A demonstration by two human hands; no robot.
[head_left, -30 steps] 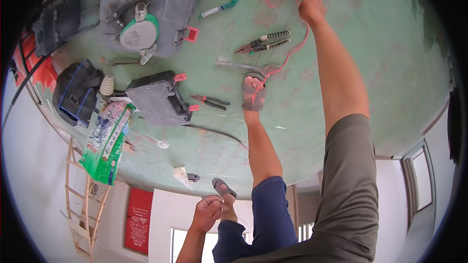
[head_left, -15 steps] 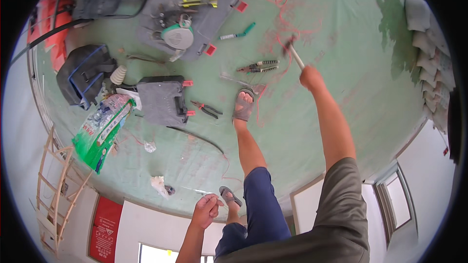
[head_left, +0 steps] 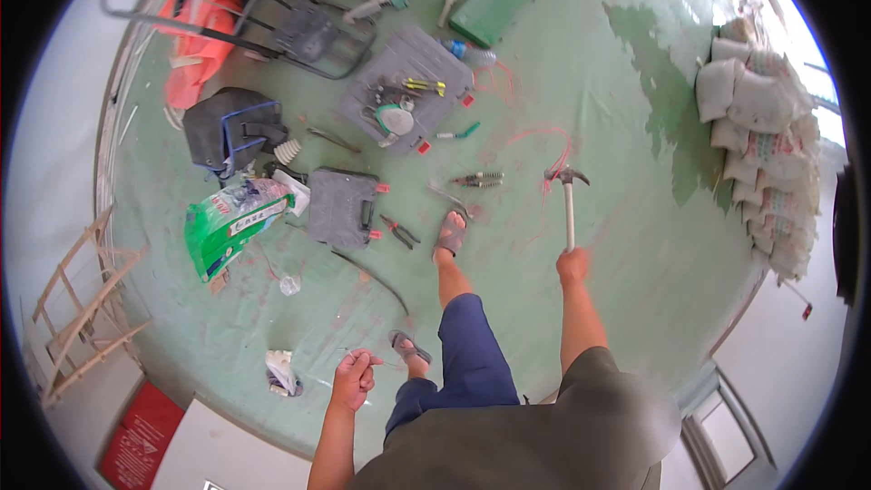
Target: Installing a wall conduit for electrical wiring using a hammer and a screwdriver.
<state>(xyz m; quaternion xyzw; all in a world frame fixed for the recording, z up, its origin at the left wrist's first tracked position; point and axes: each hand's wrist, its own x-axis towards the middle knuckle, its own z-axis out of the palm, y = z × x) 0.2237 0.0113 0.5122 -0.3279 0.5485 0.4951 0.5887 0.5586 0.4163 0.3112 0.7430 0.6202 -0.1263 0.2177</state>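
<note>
My right hand (head_left: 572, 265) grips the pale handle of a claw hammer (head_left: 569, 209); its dark head is over the floor beside tangled red wire (head_left: 544, 133). My left hand (head_left: 356, 379) is closed in a pinch on some thin, wire-like pieces low on the left, too fine to name surely. Near my feet lie red-handled pliers (head_left: 400, 234), a second pair with black-and-white grips (head_left: 478, 180), a thin rod (head_left: 449, 200) and a dark cable (head_left: 367, 284). A small gray tool case (head_left: 340, 209) is left of the pliers.
On the green-covered floor (head_left: 635, 263) lie a large gray case (head_left: 431, 73) with tools and a mask, a black bag (head_left: 222, 127), a green plastic sack (head_left: 218, 227) and a metal frame (head_left: 281, 14). Stacked sacks (head_left: 753, 109) stand right; a wooden ladder (head_left: 82, 308) is left.
My right hand with the hammer has lowered in the picture and the hammer head is now sharper. The view has shifted to show more floor and sacks. My left hand stays closed.
</note>
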